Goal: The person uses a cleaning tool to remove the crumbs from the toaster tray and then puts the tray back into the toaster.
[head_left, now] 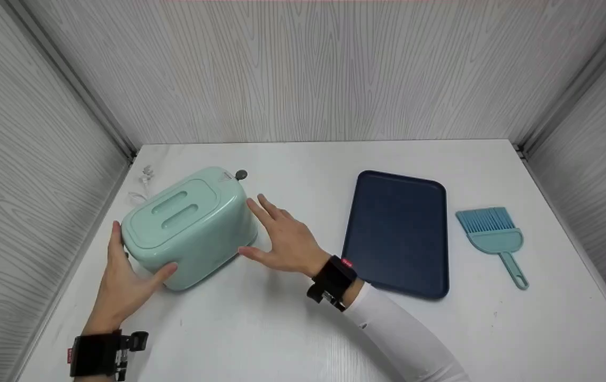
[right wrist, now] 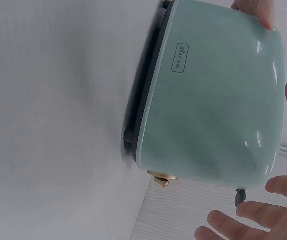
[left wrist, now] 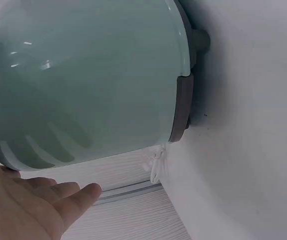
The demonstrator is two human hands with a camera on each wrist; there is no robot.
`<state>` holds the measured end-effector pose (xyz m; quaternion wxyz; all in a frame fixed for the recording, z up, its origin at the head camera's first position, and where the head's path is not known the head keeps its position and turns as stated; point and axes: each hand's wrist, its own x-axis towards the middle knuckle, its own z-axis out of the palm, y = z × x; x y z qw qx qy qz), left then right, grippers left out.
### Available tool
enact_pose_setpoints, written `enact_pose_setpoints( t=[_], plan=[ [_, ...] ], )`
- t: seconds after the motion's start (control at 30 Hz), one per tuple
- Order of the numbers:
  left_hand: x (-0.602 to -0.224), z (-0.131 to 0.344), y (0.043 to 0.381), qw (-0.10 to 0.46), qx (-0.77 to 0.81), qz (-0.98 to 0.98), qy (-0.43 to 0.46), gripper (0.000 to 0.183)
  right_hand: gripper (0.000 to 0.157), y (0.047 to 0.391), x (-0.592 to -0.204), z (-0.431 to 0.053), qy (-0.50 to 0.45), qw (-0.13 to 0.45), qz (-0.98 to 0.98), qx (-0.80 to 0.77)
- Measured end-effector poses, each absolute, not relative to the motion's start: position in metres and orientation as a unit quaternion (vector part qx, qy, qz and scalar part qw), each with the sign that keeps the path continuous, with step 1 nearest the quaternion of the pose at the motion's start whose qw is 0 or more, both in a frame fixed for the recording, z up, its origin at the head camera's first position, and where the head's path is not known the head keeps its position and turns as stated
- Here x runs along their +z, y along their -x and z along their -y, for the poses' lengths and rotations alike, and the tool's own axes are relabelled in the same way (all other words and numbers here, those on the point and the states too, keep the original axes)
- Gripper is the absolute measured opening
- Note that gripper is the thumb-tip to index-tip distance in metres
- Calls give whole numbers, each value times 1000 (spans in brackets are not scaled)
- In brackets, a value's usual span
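A mint-green toaster (head_left: 204,239) with a lid on top stands at an angle on the left of the white table. My left hand (head_left: 125,289) is at its near-left end, thumb on the long front side and fairly straight fingers along the end. In the left wrist view those fingers (left wrist: 76,200) extend beside the glossy wall. Off the toaster's right end, my right hand (head_left: 287,241) is spread and holds nothing. Its fingers are near the dark lever (right wrist: 240,197), while a gold-coloured knob (right wrist: 162,177) sits lower on that end.
A white cord (head_left: 145,178) lies behind the toaster near the left wall. Right of centre is a dark blue tray (head_left: 395,233), partly under my right forearm in the head view. Farther right lies a teal hand brush (head_left: 495,239). Wood-patterned panels enclose the table's back and sides.
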<state>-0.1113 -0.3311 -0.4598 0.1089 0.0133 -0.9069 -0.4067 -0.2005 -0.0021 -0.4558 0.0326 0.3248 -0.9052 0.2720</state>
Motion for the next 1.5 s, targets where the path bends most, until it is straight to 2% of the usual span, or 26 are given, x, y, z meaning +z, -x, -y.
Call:
enact_pose_setpoints(
  t=[0.43,1.5],
  plan=[
    [-464,335,117,96,-475,875,-14,135,88,217,-454,31,-353,47,888,290],
    [-477,308,111,182,-446,875,-57,132,86,223,-455,19,-354,48,876,325]
  ],
)
